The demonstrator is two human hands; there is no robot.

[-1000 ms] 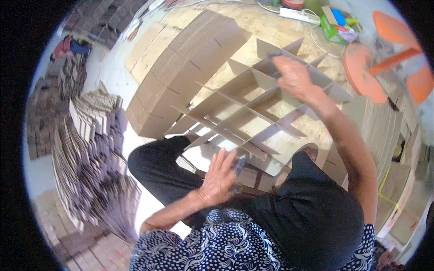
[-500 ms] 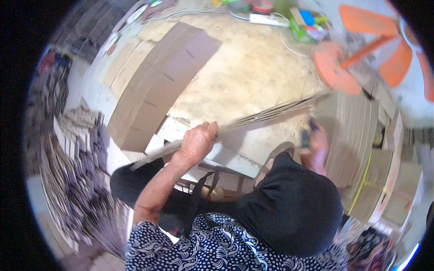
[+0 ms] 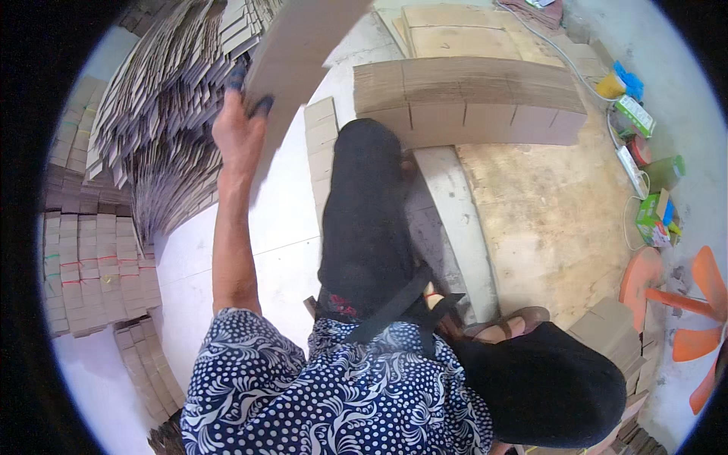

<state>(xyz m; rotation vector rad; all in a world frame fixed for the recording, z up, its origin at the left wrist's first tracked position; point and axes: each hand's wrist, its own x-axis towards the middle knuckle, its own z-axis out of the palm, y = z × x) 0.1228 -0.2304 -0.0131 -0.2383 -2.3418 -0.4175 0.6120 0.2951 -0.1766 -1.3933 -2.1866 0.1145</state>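
Note:
My left hand (image 3: pixel 241 136) reaches out to the far left, dark covers on its thumb and finger. It grips the near corner of a long brown cardboard strip (image 3: pixel 307 38), which is held up, slightly blurred, and runs out at the top edge. Past the hand lies a big loose heap of cardboard sheets (image 3: pixel 167 83). My right hand is out of view. To the right of the strip, a neat stack of slotted cardboard (image 3: pixel 470 102) lies across the wooden board (image 3: pixel 546 205).
Bundled cardboard stacks (image 3: pixel 98 265) stand at the left. An orange fan (image 3: pixel 682 303), a power strip (image 3: pixel 631 168) and a green box (image 3: pixel 652 220) line the right wall. My dark-trousered knee (image 3: pixel 368 152) rises beside the slotted stack. A narrow cardboard stack (image 3: pixel 320 144) lies to its left.
The view has swung to the left. My left hand has carried the cardboard from over the board toward the heap. My right hand, seen earlier beside the right-hand stack, has left the view.

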